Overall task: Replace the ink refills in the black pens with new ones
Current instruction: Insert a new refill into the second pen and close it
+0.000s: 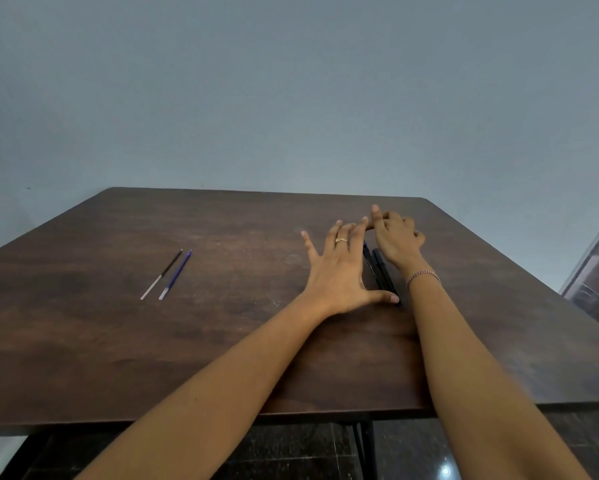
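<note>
The black pens point(381, 271) lie together toward the right edge of the table point(221, 341); left hand point(336, 271) spread flat, thumb at their near ends; right hand point(396, 242) curled over the far ends, grip unclear; light, stiff, slick barrels, likely best pinched mid-barrel.

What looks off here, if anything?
Nothing stands out. Two refills lie side by side on the table, left. The black pens lie together between the left hand, spread with its thumb at their near end, and the right hand over their far end. No spill or damage visible.
</note>
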A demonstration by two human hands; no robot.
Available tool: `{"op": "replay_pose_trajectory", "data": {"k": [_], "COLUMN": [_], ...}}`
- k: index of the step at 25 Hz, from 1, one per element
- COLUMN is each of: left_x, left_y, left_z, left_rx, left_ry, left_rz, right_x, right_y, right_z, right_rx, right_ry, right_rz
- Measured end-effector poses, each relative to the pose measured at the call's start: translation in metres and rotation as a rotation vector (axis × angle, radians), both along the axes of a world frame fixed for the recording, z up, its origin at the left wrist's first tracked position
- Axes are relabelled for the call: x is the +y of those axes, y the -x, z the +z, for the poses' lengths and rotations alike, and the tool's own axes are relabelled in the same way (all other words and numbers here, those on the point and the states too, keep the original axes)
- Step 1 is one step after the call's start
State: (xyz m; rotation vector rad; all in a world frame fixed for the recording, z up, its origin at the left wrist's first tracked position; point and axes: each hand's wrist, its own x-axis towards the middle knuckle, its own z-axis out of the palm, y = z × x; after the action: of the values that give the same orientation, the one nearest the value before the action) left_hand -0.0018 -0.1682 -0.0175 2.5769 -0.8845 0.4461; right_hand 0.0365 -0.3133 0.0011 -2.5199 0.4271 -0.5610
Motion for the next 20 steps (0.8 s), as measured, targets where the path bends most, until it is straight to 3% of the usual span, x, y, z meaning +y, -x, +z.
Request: {"op": "replay_pose_trajectory", "data": {"k": [6, 20], "left_x": [0.000, -0.004], "left_y": [0.002, 0.001], "left_z": [-0.002, -0.004], "left_rx": [0.049, 0.053], "left_ry": [0.006, -0.017], "left_rz": [-0.021, -0.014], "right_x": [-0.002, -0.014], "right_y": [0.010, -0.002], "right_z": [0.001, -0.012], "right_rx": [0.047, 0.212], "right_ry": [-0.071, -0.009], "right_rz": [0.001, -0.011]}}
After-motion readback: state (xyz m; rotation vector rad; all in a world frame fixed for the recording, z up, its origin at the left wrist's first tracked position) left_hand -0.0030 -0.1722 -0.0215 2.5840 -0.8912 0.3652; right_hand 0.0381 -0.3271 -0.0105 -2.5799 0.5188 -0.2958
